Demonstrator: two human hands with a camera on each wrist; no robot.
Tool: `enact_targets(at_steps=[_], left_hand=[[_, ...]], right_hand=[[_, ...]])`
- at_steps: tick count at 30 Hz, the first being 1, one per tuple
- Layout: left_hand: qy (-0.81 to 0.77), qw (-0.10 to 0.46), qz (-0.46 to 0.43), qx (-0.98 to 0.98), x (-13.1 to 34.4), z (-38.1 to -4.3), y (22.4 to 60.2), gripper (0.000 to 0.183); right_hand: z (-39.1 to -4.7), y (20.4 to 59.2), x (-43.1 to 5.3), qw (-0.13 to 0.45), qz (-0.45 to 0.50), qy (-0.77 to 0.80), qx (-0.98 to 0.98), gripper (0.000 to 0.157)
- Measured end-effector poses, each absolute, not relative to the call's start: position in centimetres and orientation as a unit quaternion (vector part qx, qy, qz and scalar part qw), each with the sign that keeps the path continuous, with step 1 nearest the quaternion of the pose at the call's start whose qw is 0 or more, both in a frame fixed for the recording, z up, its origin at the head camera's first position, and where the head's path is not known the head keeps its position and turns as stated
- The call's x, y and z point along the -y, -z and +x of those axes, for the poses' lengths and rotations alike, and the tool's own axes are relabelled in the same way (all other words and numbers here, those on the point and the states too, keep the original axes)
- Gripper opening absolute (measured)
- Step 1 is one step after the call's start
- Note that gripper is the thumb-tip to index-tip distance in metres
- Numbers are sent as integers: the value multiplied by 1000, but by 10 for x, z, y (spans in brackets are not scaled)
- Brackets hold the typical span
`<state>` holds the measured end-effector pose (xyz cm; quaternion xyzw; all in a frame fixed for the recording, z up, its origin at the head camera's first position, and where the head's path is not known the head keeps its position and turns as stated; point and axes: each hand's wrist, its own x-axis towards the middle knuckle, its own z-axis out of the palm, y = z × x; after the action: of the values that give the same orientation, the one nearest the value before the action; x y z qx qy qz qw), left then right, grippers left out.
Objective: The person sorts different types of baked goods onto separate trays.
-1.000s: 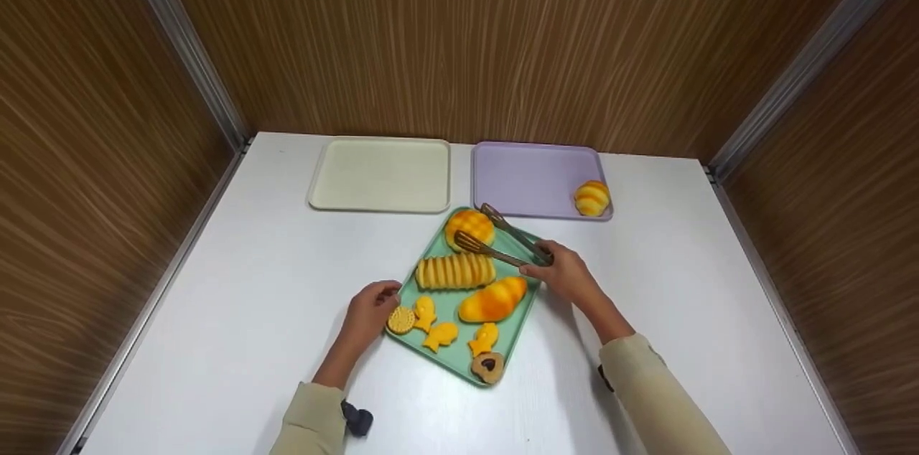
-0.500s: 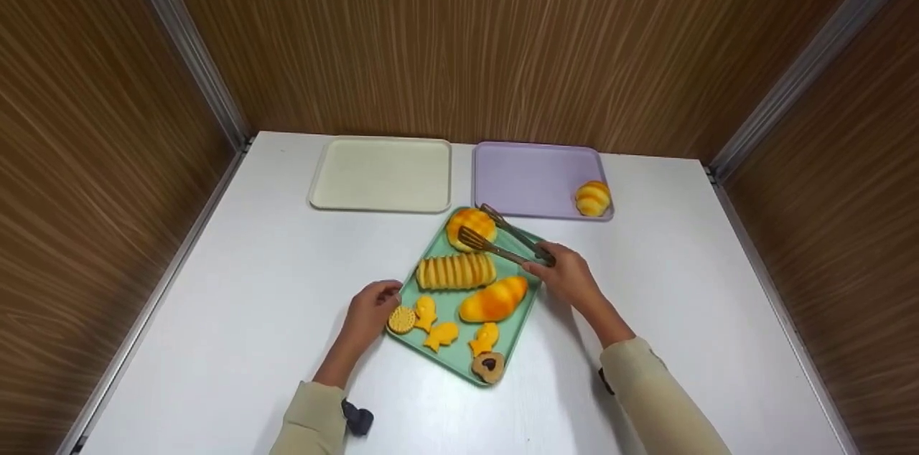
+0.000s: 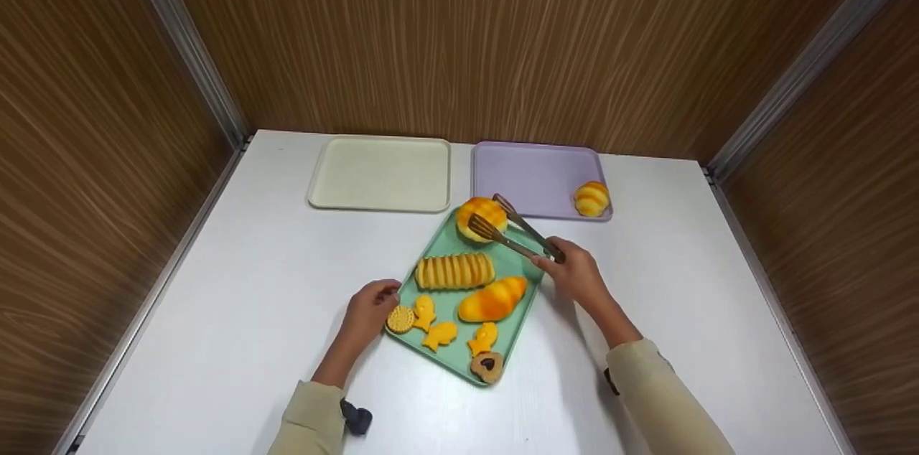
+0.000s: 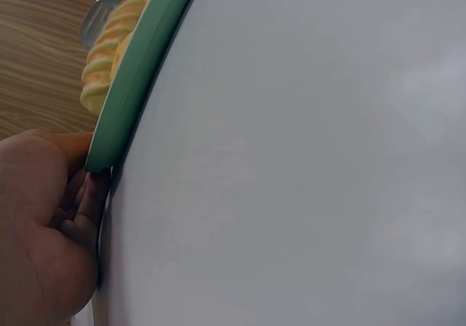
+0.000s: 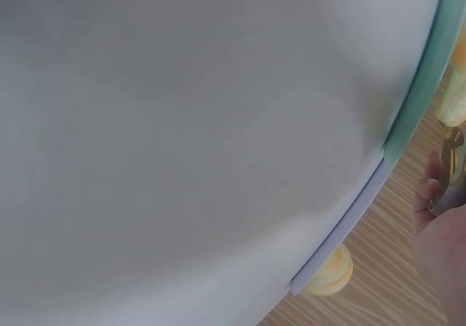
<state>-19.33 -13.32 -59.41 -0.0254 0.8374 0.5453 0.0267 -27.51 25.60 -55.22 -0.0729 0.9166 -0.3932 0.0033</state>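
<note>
From the head camera, the right hand [image 3: 576, 274] grips the handle end of a pair of tongs [image 3: 513, 227], whose two blades are clamped on a round bun [image 3: 479, 217] at the far corner of the green tray [image 3: 515, 270]; the bun sits at the tong tips, well ahead of the hand, close to the near edge of the purple tray [image 3: 528, 179]. The left hand [image 3: 371, 309] rests at the green tray's near left edge with its fingers curled against the rim, beside a round biscuit [image 3: 400, 319]. Also on the green tray lie a ridged loaf [image 3: 455, 270], an oval bread roll [image 3: 492, 299] and small fish-shaped biscuits [image 3: 440, 334]. A striped bun [image 3: 591, 198] sits in the purple tray's right corner, and a cream tray [image 3: 380, 174] lies to its left on the white table [image 3: 237, 283]. The left wrist camera shows the left hand [image 4: 44, 224] with its fingers [image 4: 89, 199] tucked under the green tray's rim [image 4: 138, 71], the ridged loaf [image 4: 109, 46] above it. The right wrist camera catches only the edge of the right hand [image 5: 440, 231] pinching the tongs [image 5: 450, 169], beside the green tray's edge [image 5: 422, 86], the purple tray's edge [image 5: 342, 228] and the striped bun [image 5: 328, 271].
</note>
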Motion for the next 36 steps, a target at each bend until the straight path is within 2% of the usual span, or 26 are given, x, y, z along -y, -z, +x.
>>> enact_targets(at_steps=[17, 31, 36], left_hand=[[-547, 27, -17, -836, 135, -193, 591, 26], [-544, 26, -16, -838, 134, -194, 592, 24], [-545, 29, -17, -838, 135, -194, 593, 25]], right_hand=[[-284, 544, -279, -40, -42, 405, -913, 43], [-293, 548, -301, -53, 22, 399, -915, 36], [-297, 549, -305, -53, 39, 396, -916, 38]])
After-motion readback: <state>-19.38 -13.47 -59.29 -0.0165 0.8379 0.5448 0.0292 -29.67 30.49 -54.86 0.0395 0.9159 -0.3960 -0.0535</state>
